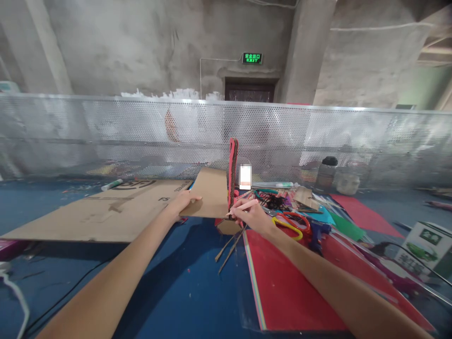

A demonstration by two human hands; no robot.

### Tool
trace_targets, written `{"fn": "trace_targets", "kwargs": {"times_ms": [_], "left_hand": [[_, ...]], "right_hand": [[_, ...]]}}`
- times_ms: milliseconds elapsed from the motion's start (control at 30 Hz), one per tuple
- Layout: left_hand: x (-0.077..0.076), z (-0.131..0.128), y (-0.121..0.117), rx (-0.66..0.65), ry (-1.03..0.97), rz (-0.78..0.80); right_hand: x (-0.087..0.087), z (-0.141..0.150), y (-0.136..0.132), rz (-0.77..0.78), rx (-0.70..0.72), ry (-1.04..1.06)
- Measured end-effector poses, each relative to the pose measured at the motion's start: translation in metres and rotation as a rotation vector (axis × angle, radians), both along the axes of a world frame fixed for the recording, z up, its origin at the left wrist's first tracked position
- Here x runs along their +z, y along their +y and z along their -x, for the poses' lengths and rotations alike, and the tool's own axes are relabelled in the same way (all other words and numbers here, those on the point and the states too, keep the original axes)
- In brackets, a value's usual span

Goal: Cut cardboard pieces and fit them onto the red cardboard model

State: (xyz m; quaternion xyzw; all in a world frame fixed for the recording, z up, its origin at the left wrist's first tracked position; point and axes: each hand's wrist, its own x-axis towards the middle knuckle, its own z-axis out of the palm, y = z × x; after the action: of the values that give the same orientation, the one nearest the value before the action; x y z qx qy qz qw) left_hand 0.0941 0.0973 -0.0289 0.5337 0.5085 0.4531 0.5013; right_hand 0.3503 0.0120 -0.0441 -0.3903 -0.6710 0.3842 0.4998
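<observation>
My left hand (pixel 186 201) grips the left edge of a plain brown cardboard piece (pixel 211 190), thumb on top. In my right hand (pixel 252 215) is a pale pink pen-like stick (pixel 247 205), its lower end close to the cardboard's right edge. Between the two hands a narrow upright piece with a red face and brown corrugated edge (pixel 232 172) stands against that edge. Whether my right fingers touch it I cannot tell. Below them sits a small red-sided cardboard form (pixel 228 227), partly hidden. Two thin brown strips (pixel 226 254) lie on the blue table.
A large flattened cardboard sheet (pixel 106 212) spreads on the left. To the right lie red paper sheets (pixel 289 287), yellow and red-handled scissors (pixel 291 226), a blue glue gun (pixel 319 234) and a bottle (pixel 325 174). A perforated metal screen (pixel 141 127) bounds the back.
</observation>
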Motion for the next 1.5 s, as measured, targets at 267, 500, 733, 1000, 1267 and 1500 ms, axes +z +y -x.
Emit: {"fn": "trace_targets", "kwargs": {"times_ms": [267,500,733,1000,1267,1500], "left_hand": [[0.0035,-0.0018,-0.0037,0.004,0.018,0.008],[-0.0003,0.0005,0.0007,0.016,0.023,0.01],[0.0029,-0.0016,-0.0037,0.056,0.059,-0.01],[0.0032,-0.0021,-0.0045,0.064,0.043,-0.007],[0.0036,-0.0034,-0.0064,0.05,0.011,-0.023],[0.0045,-0.0047,-0.0073,0.049,0.019,-0.014]], "right_hand": [[-0.0015,-0.0007,0.0018,-0.007,0.012,0.009],[-0.001,-0.0006,0.0013,0.001,0.021,-0.004],[-0.002,-0.001,0.0015,-0.011,0.019,-0.017],[-0.0036,-0.0018,0.0026,-0.01,0.045,-0.004],[-0.0024,-0.0014,0.0008,-0.02,0.033,-0.027],[-0.0038,-0.0045,0.0059,0.013,0.062,0.054]]}}
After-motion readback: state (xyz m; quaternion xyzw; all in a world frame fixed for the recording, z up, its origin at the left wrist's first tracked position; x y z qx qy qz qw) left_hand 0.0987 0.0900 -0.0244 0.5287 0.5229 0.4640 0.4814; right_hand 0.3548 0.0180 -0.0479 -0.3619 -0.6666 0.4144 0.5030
